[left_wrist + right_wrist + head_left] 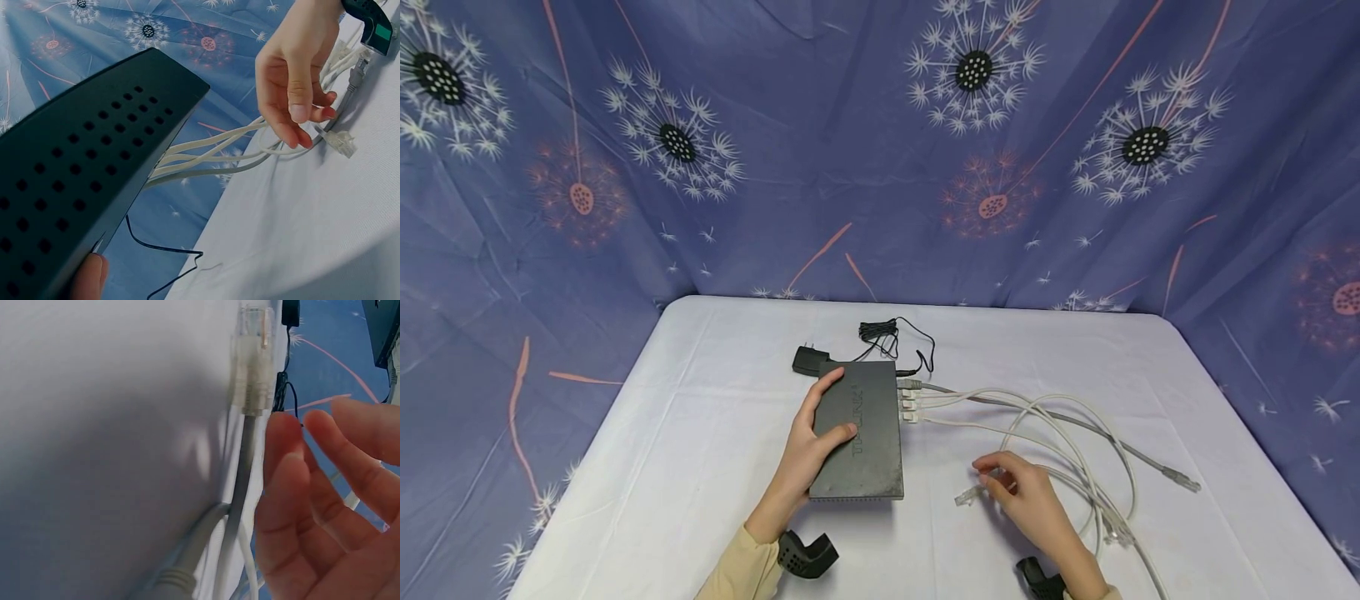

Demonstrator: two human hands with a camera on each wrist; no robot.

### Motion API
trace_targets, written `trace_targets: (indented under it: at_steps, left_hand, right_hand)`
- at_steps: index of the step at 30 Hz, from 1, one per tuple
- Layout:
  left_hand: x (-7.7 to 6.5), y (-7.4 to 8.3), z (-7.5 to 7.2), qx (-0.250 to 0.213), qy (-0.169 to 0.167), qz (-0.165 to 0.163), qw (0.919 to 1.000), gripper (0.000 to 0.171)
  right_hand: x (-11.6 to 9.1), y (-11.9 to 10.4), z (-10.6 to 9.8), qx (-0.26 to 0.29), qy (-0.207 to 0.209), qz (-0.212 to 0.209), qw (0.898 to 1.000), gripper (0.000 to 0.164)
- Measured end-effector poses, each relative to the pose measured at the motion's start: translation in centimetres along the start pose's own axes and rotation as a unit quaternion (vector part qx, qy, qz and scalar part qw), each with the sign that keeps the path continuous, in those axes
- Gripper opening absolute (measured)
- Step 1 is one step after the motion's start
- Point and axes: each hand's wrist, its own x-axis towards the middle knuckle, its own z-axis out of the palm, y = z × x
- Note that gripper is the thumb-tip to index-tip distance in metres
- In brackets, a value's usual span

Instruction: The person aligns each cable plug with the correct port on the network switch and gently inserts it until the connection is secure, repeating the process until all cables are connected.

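Note:
My left hand [801, 454] grips a dark TP-LINK network switch [876, 458] by its left side, thumb spread over the top. Several network cables, white ones and a grey one, run from plugs [910, 406] in the switch's right side. Over the table to the right, my right hand [1026, 504] has loosely bent fingers with nothing between them. Just beyond its fingertips lies a cable end with a clear plug [964, 498]. In the right wrist view the fingers are beside this clear plug [253, 369] and its grey cable [244, 462], apart from them.
A black power adapter [810, 361] and its bundled cord [877, 332] lie behind the switch. Looped white cables [1078, 446] spread across the right side of the table [715, 400]. A grey cable's plug [1182, 478] points right. A patterned blue cloth [850, 167] hangs behind.

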Motion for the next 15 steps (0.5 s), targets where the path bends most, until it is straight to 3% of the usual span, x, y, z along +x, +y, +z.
trace_targets:
  at_steps: [10,15]
  left_hand:
    - [-0.05,0.00,0.02,0.005,0.002,0.000,1.0000,0.071]
    - [-0.04,-0.05,-0.01,0.005,0.001,0.000,1.0000,0.071]
  right_hand:
    - [-0.02,0.52,0.18,0.006,-0.045,0.017,0.999,0.016]
    - [-0.01,0.53,0.30,0.013,-0.049,0.024,0.998,0.016]
